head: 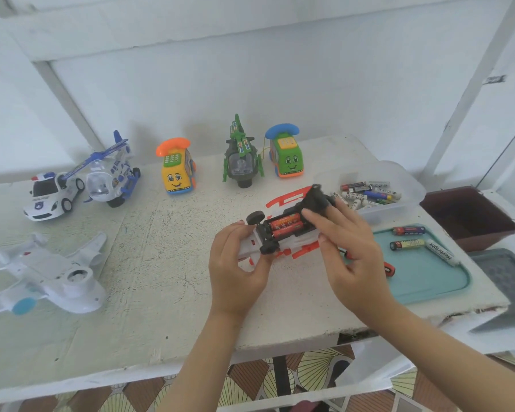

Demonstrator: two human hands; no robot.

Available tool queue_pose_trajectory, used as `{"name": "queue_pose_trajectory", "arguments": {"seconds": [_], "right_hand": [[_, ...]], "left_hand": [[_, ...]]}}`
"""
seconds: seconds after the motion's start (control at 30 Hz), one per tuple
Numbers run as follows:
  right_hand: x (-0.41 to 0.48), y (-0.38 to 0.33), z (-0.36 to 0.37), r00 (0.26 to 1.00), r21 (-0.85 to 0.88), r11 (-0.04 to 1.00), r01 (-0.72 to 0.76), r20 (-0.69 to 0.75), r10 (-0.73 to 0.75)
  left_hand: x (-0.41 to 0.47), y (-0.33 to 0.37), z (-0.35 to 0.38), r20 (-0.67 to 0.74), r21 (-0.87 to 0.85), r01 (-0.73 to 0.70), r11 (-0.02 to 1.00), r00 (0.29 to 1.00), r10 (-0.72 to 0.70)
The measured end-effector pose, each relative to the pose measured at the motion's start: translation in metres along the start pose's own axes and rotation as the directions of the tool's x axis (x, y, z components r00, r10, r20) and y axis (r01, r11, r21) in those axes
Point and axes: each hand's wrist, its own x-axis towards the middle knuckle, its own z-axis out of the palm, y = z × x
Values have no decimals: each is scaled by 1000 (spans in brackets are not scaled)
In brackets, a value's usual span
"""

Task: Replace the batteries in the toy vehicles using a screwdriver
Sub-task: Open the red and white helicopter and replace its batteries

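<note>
The car [283, 237] is held belly-up over the bench [161, 248], likely so its open compartment faces the person. The left hand [235, 263] grips its front and the right hand [348, 251] clasps its black rear, with red batteries [286, 226] showing between them. The screwdriver [388, 268] lies on the tray [428, 286] under the right wrist.

Head view: looks forward-down, close over table [161, 263], wide-angle.

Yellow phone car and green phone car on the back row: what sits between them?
In the head view, one green helicopter stands between them, nose toward the camera.
</note>
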Motion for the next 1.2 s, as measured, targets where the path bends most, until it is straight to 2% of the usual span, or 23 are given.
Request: {"name": "queue_pose_trajectory", "arguments": {"seconds": [0.07, 0.17, 0.23, 0.33, 0.4, 0.47, 0.53, 0.6, 0.63, 0.7, 0.77, 0.8, 0.9, 1.0, 1.07, 1.13, 1.2], "right_hand": [[0, 1, 0, 995, -108, 989, 104, 8, -104], [-2, 1, 1, 962, -160, 952, 260, 123, -243], [-2, 3, 1, 930, -285, 890, 357, 197, -310], [2, 3, -2, 893, -427, 789, 442, 287, -346], [8, -1, -8, 892, -403, 805, 434, 317, -322], [16, -5, -15, 920, -274, 902, 334, 303, -248], [19, -3, -27, 963, -187, 967, 172, 238, -126], [22, 2, -41, 986, -252, 967, 22, 168, 21], [22, 7, -49, 977, -333, 942, -46, 183, 112], [19, 21, -63, 884, -570, 814, -107, 320, 340], [13, 33, -75, 751, -745, 667, -12, 434, 498], [10, 36, -78, 710, -772, 635, 28, 463, 531], [7, 40, -85, 707, -729, 685, 2, 486, 515], [15, 34, -94, 757, -604, 779, -168, 427, 494], [24, 23, -100, 831, -434, 860, -268, 348, 434], [34, 6, -102, 871, -204, 920, -334, 306, 384], [44, -11, -99, 919, 13, 950, -313, 255, 300]], "left_hand": [[-1, -1, 0, 1, -2, -3, 1000, 1000, 3], [-1, -2, 0, 3, 6, -22, 1000, 1000, 22], [-1, -2, 0, 5, 4, -17, 1000, 1000, 17], [-2, -1, 1, 15, 1, -36, 999, 999, 36], [-2, 1, 1, 22, -4, -52, 999, 998, 52], [-1, 0, 1, 16, 7, -51, 999, 999, 51], [-2, -1, 1, 18, 30, -38, 999, 999, 37], [-4, -2, 1, 17, 40, -17, 999, 1000, 16], [-4, -3, 1, 16, 41, -3, 999, 1000, 3], [-4, -5, 1, 17, 40, 28, 999, 999, -28], [-3, -6, 1, 16, 27, 55, 998, 998, -55], [-3, -6, 1, 13, 19, 66, 998, 998, -66], [-1, -3, 1, 11, -5, 81, 997, 997, -81], [0, -1, 0, 21, -14, 98, 995, 995, -98], [0, 0, -1, 20, -27, 107, 994, 994, -107], [0, 1, -1, 17, -35, 109, 993, 994, -108], [-2, 1, -1, 23, -35, 120, 992, 993, -119]]}}
